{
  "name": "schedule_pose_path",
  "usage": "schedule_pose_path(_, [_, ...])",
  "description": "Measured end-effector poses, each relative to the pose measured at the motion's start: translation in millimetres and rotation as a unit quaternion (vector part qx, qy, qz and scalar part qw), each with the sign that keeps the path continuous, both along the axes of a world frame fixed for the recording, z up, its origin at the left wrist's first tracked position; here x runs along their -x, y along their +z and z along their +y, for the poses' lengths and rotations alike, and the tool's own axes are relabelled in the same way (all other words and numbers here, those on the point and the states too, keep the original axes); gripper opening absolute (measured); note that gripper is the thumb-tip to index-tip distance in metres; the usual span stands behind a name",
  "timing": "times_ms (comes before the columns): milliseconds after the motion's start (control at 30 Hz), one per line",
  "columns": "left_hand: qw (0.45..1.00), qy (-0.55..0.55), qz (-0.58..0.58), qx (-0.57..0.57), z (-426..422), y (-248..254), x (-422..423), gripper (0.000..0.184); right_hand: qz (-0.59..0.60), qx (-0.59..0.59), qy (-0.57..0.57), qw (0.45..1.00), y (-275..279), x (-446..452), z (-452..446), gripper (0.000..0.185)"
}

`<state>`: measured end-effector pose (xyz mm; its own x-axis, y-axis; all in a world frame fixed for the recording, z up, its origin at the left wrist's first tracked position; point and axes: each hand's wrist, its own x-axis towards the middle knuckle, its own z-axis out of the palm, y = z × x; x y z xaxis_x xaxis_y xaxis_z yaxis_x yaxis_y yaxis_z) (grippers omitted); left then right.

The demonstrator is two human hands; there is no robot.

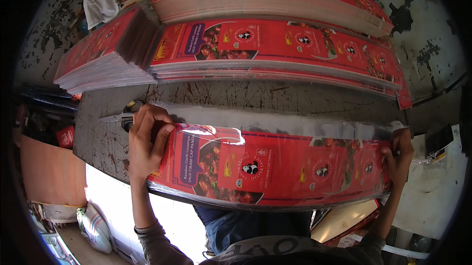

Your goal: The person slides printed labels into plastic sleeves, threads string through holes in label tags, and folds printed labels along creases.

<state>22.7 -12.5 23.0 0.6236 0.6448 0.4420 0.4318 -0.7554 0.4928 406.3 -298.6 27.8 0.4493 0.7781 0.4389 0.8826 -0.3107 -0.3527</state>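
A long red printed sheet point(287, 167) with food pictures and panda logos lies across the near side of the worktable, in front of my body. Clear plastic film point(275, 120) covers it and extends past its far edge, shining with reflections. At the sheet's left end, my left hand point(149, 139) is closed, with thumb and fingers pinching the edge. My right hand point(399, 157) grips the opposite end, its thumb over the print and its fingertips partly hidden. Just beyond my left hand rests a pair of scissors point(117, 117) with dark handles.
Stacks of similar red sheets stand on the far side: a left stack point(101, 63), a middle stack point(275, 44) and a back stack point(275, 0). The scratched grey tabletop point(221, 92) shows between them and my sheet. Another person point(103, 0) is at the upper left.
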Motion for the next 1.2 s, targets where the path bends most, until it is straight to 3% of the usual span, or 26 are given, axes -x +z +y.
schedule_pose_path(433, [1.0,0.013,0.014,-0.015,-1.3,1.0,-1.5,0.008,0.001,0.001,0.007,1.0,-1.1,-4.3,2.2,0.054])
schedule_pose_path(700, [0.998,0.046,0.004,0.033,-2.5,3.1,-3.3,0.012,0.016,0.002,-0.02,1.0,-2.6,-1.7,-0.6,0.053])
schedule_pose_path(1000, [0.999,0.013,-0.028,0.023,-2.0,2.0,0.4,0.011,0.003,-0.031,0.016,0.999,3.0,7.2,4.7,0.043])
schedule_pose_path(1200, [0.999,0.006,-0.041,0.022,-2.1,2.9,0.2,0.01,0.026,0.015,0.037,0.999,12.1,-2.2,-2.2,0.042])
